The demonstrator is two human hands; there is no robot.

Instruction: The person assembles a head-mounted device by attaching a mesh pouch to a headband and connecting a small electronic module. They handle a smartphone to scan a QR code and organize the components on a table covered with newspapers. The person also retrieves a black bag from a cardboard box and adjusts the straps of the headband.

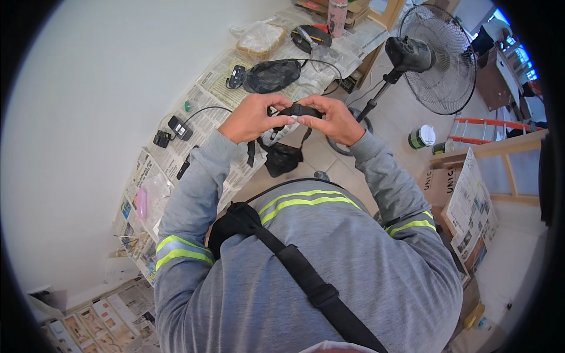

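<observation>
Both hands are raised over the edge of the newspaper-covered bench, close together, gripping a black strap [300, 110] with a buckle-like piece in its middle. My left hand [254, 116] pinches its left end between thumb and fingers. On the other end, my right hand [335, 119] has its thumb below and fingers above. Loose black straps and a small black pouch [283, 160] hang beneath the hands. A small white bit shows between my thumbs; what it is I cannot tell.
The bench [206, 126] carries a black mesh bag [272, 75], small black devices with a cable [179, 127] and a clear plastic bag [260, 40]. To the right stand a pedestal fan [412, 56], a paint can [422, 137], an orange ladder [488, 122] and a cardboard box [438, 185].
</observation>
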